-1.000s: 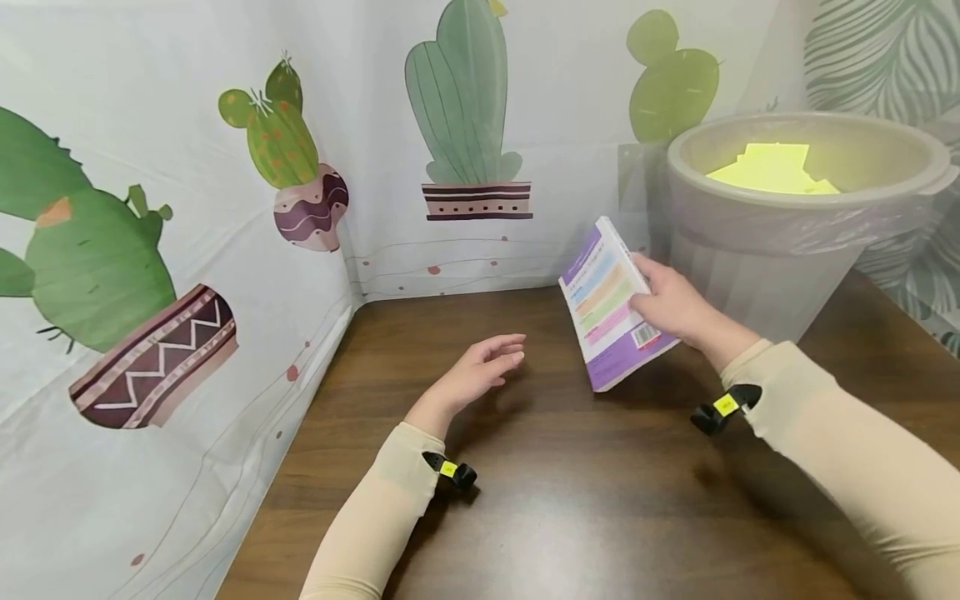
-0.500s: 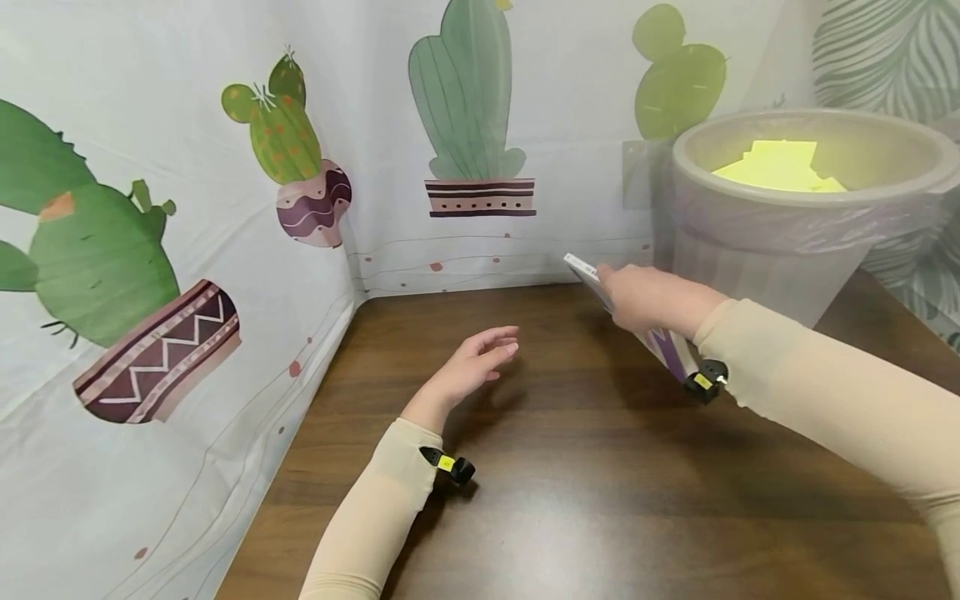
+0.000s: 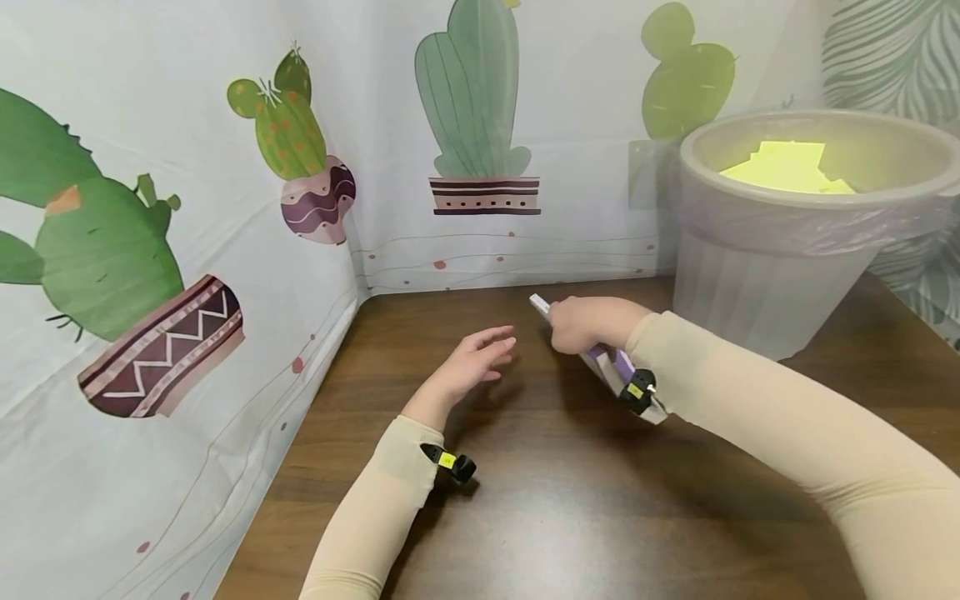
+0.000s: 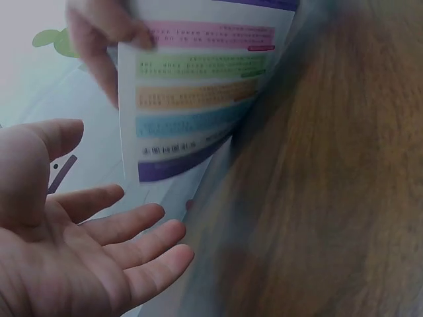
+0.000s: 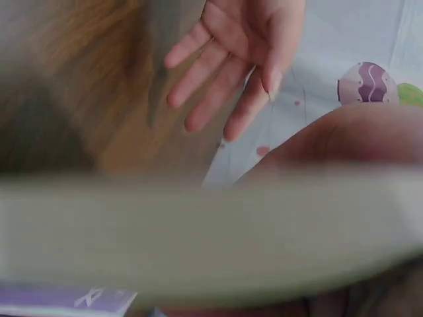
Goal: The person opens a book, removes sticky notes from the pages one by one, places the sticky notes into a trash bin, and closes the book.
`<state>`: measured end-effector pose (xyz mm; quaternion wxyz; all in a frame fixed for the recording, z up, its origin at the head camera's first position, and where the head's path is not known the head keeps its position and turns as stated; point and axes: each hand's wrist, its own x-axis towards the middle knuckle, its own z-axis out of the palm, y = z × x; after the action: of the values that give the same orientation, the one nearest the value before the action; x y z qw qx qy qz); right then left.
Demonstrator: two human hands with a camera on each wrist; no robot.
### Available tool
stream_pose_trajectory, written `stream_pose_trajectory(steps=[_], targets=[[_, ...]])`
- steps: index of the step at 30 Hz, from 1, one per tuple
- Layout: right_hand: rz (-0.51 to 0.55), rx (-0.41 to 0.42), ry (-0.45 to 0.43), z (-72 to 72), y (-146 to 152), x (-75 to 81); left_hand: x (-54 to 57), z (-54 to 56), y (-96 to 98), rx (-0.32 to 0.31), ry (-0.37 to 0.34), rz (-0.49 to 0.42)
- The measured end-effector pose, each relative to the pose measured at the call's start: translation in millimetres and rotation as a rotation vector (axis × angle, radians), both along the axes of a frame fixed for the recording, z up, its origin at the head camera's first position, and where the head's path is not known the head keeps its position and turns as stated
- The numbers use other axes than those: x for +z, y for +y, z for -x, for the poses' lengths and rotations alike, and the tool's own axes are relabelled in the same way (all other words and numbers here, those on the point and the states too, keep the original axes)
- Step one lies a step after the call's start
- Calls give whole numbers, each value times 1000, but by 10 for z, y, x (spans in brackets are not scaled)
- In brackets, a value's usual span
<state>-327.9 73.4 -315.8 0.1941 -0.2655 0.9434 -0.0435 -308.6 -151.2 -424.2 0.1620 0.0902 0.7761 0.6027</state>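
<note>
My right hand point(image 3: 588, 323) grips a thin book point(image 3: 609, 371) with purple and white covers. In the head view the book is seen mostly edge-on, slanting down to the right and partly hidden by that hand. The left wrist view shows one cover of the book point(image 4: 198, 99), striped pink, green, orange and blue, with the right thumb on it. Pages blur across the right wrist view as a pale band. My left hand point(image 3: 468, 367) is just left of the book, palm turned toward it and fingers extended, holding nothing; a gap separates the two.
A grey bin point(image 3: 750, 283) with a clear plastic liner stands at the back right, bright yellow pieces point(image 3: 787, 171) inside it. Under the hands is a brown wooden table point(image 3: 525, 517). A white cactus-print cloth point(image 3: 390, 125) hangs behind and to the left.
My right hand has carried the book left and down, away from the bin, and turned it from cover-facing to nearly edge-on. The left hand has stayed almost still.
</note>
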Motion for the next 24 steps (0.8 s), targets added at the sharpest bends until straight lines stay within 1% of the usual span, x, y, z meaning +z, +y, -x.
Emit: stream_pose_trajectory(steps=[3, 5, 9, 12, 14, 16, 18, 21, 24], targets=[[2, 24, -45, 18, -145, -80, -9, 2, 14, -13, -42, -19], [36, -11, -119, 16, -231, -144, -15, 6, 25, -18, -76, -42], [131, -70, -194, 0, -376, -319, -21, 16, 34, -18, -117, -91], [210, -97, -194, -36, -454, -475, -19, 24, 34, -6, -147, -123], [273, -126, -211, -65, -493, -578, -22, 29, 30, 12, -167, -136], [335, -150, -216, -93, -524, -667, -27, 30, 21, 40, -191, -131], [372, -164, -216, -110, -541, -741, -42, 36, 11, 65, -212, -124], [377, -168, -201, -107, -540, -826, -64, 46, -7, 85, -231, -109], [363, -172, -205, -83, -515, -874, -65, 51, -22, 90, -228, -102]])
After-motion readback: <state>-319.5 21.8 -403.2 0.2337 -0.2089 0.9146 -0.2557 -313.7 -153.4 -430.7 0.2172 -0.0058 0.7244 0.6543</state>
